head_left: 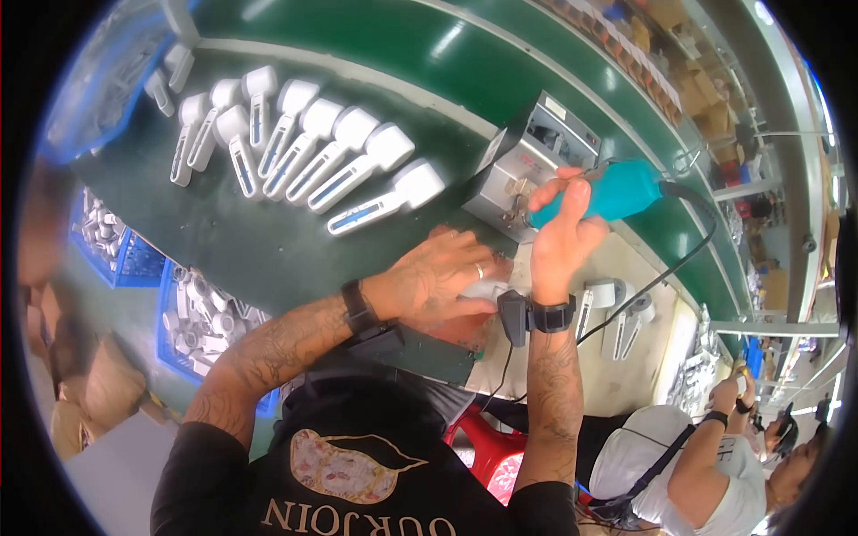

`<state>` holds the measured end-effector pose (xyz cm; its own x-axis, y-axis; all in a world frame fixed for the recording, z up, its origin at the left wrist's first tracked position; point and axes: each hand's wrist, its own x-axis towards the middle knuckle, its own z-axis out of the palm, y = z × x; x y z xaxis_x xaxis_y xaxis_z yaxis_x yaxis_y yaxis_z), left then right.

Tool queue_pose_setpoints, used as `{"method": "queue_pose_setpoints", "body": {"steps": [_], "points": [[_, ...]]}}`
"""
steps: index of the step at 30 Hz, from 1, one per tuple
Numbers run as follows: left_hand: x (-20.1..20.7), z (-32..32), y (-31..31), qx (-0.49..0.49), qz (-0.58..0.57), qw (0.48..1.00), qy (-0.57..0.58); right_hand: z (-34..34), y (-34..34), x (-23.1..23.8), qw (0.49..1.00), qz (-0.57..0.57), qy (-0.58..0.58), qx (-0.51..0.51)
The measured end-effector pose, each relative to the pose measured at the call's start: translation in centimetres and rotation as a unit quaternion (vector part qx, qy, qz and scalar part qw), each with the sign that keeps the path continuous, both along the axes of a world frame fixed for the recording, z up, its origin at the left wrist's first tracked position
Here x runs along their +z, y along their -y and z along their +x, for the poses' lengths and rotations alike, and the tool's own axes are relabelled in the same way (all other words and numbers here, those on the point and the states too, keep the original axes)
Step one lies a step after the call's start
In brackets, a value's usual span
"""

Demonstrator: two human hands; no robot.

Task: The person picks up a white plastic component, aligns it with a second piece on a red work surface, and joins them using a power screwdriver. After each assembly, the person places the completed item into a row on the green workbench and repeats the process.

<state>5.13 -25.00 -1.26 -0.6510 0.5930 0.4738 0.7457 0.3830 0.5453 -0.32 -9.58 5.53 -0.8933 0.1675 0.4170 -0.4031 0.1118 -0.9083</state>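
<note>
My right hand (570,234) is wrapped round a teal electric screwdriver (621,191), its front end close to the outlet of a grey metal screw feeder (514,174). Low over the bench, my left hand (436,275) is closed on a white plastic part (483,290); the fingers and my right wrist band cover much of it. Beyond that hand, several white handheld devices (393,195) with round heads and blue-striped handles lie fanned in a row on the green bench top (259,241).
Blue crates (165,313) of white parts stand at the lower left. More white devices (601,295) lie on a pale board (617,357) right of my right wrist. The screwdriver's black cable (670,272) loops there. A co-worker (706,456) sits at the lower right.
</note>
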Motion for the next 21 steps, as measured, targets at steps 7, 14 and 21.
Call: {"method": "queue_pose_setpoints", "body": {"steps": [7, 14, 21], "points": [[-0.1, -0.1, -0.5, 0.011, 0.002, 1.0, 0.0, 6.5, -2.0, 0.2, 0.999, -0.03, 0.008, -0.032], [-0.3, 0.2, -0.2, 0.013, -0.006, 1.0, 0.008, 7.3, -2.0, -0.8, 0.999, -0.037, 0.0, -0.021], [-0.5, 0.3, -0.5, 0.016, 0.007, 1.0, 0.012, 7.3, -2.0, -1.6, 0.999, -0.036, -0.009, -0.016]]}}
